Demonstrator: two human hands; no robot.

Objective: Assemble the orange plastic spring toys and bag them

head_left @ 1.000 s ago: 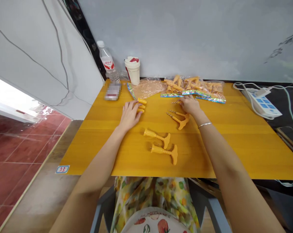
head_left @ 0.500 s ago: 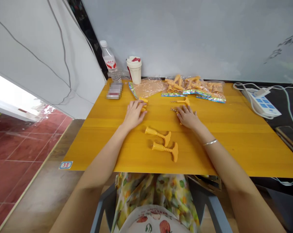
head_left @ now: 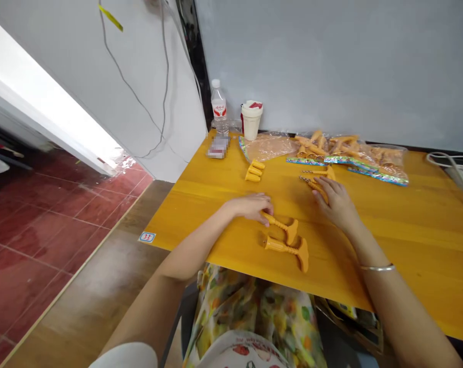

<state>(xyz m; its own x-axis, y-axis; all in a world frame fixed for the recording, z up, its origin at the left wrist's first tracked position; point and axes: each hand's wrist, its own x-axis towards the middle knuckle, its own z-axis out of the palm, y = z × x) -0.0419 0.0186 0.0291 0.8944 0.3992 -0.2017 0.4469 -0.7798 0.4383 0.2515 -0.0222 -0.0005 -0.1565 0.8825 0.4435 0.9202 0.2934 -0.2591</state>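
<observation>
My left hand (head_left: pixel 256 207) is closed on the sleeve end of the upper yellow corkscrew (head_left: pixel 285 226), which lies on the table. Below it lies a second whole corkscrew (head_left: pixel 287 247), untouched. Over a yellow T-handle with a metal screw (head_left: pixel 316 187) rests my right hand (head_left: pixel 336 201), its fingers spread and touching the handle. Another handle with its screw (head_left: pixel 323 171) lies just behind. Several loose yellow sleeves (head_left: pixel 255 170) sit together behind my left hand.
Clear bags of orange corkscrews (head_left: pixel 348 148) line the back of the table (head_left: pixel 200 204). An empty bag (head_left: pixel 269 146), a white cup (head_left: pixel 251 120), a water bottle (head_left: pixel 219 108) and a blurred packet (head_left: pixel 218 146) stand or lie at back left. White cables (head_left: pixel 454 168) are at right.
My left hand has left the loose sleeves and come toward me onto the upper whole corkscrew. My right hand stays by the handle with the screw. The camera view has turned left.
</observation>
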